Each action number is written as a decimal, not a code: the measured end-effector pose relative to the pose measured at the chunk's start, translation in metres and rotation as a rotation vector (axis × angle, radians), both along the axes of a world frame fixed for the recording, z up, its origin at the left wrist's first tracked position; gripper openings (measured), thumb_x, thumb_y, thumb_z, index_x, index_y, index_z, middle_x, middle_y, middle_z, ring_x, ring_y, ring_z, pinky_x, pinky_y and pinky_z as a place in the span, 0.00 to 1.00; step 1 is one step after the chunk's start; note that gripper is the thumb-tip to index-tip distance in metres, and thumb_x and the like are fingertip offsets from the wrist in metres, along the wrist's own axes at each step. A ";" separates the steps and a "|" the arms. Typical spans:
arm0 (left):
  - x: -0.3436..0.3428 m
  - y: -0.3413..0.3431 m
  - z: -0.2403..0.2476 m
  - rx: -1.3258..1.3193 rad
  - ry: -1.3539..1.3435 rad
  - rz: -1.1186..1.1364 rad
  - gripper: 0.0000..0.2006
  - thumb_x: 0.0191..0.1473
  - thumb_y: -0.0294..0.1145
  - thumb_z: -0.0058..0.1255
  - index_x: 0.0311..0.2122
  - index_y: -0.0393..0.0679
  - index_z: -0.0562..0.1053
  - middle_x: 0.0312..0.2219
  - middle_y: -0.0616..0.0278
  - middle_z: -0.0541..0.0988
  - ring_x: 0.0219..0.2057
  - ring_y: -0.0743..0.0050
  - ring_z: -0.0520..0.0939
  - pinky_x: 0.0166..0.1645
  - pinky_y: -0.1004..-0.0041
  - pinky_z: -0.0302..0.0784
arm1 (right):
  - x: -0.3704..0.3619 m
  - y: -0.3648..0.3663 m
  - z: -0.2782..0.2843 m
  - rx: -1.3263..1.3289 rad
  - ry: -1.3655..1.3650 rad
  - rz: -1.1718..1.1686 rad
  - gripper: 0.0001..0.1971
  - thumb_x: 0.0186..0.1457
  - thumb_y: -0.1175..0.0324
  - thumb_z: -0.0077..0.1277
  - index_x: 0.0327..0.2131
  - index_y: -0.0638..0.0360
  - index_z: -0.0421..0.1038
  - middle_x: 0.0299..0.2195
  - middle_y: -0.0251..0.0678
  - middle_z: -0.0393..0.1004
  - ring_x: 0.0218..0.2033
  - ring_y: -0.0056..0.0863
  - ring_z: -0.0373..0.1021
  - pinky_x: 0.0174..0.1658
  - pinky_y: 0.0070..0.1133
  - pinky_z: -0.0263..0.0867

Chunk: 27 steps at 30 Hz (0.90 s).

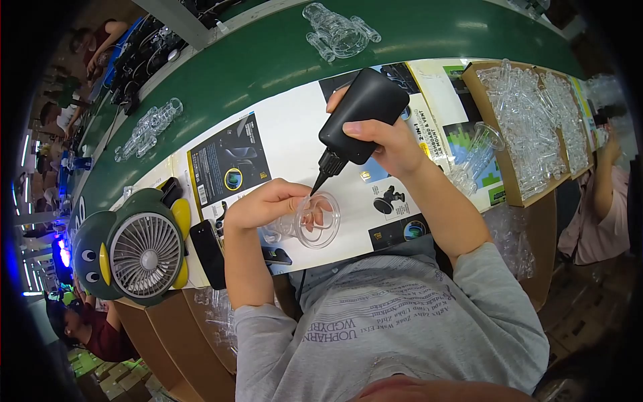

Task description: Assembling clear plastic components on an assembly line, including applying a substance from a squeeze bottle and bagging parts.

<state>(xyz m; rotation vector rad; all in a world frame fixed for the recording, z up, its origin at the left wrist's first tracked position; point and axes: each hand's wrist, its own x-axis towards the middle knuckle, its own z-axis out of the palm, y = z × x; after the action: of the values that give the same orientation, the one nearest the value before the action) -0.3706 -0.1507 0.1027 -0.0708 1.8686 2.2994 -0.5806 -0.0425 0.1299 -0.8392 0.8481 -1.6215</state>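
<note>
Left hand grips a clear part, round rim toward me, over the printed sheet. Right hand clasps a black bottle, tilted, nozzle down at the rim; contact unclear. Box of clear pieces to my right.

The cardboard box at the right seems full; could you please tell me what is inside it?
Many clear plastic pieces lie piled inside the cardboard box. The bottom and whatever lies beneath the top pieces cannot be seen.
</note>
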 end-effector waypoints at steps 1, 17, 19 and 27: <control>0.000 0.000 -0.001 0.000 0.001 -0.001 0.21 0.57 0.41 0.42 0.42 0.29 0.71 0.28 0.58 0.77 0.28 0.77 0.76 0.36 0.77 0.71 | -0.001 -0.001 -0.002 0.000 0.001 -0.001 0.19 0.39 0.69 0.52 0.39 0.59 0.64 0.35 0.32 0.68 0.32 0.17 0.67 0.35 0.15 0.64; 0.000 -0.006 -0.010 0.338 0.174 -0.085 0.20 0.55 0.40 0.44 0.39 0.26 0.70 0.28 0.51 0.77 0.28 0.68 0.78 0.35 0.73 0.73 | 0.017 -0.050 -0.042 -0.146 0.495 -0.360 0.29 0.45 0.73 0.54 0.52 0.53 0.55 0.30 0.29 0.67 0.25 0.18 0.64 0.27 0.16 0.61; 0.015 -0.011 -0.024 0.326 0.163 0.077 0.19 0.55 0.39 0.45 0.38 0.26 0.70 0.28 0.50 0.77 0.28 0.67 0.78 0.34 0.72 0.74 | 0.037 -0.060 -0.038 -0.106 0.780 -0.323 0.29 0.43 0.73 0.55 0.51 0.46 0.57 0.34 0.32 0.69 0.35 0.29 0.69 0.35 0.25 0.66; 0.011 -0.010 -0.014 0.490 0.204 0.132 0.19 0.51 0.41 0.46 0.31 0.28 0.71 0.23 0.47 0.76 0.22 0.60 0.77 0.24 0.67 0.74 | 0.064 -0.119 -0.068 -0.387 1.905 -0.405 0.26 0.41 0.73 0.49 0.47 0.33 0.66 0.30 0.38 0.65 0.30 0.33 0.68 0.27 0.23 0.63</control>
<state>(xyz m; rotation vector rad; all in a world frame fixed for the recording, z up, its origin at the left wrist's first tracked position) -0.3601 -0.1607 0.0887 0.1138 1.3542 2.8819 -0.5168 -0.1618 0.0621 -2.7020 2.0231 -0.8405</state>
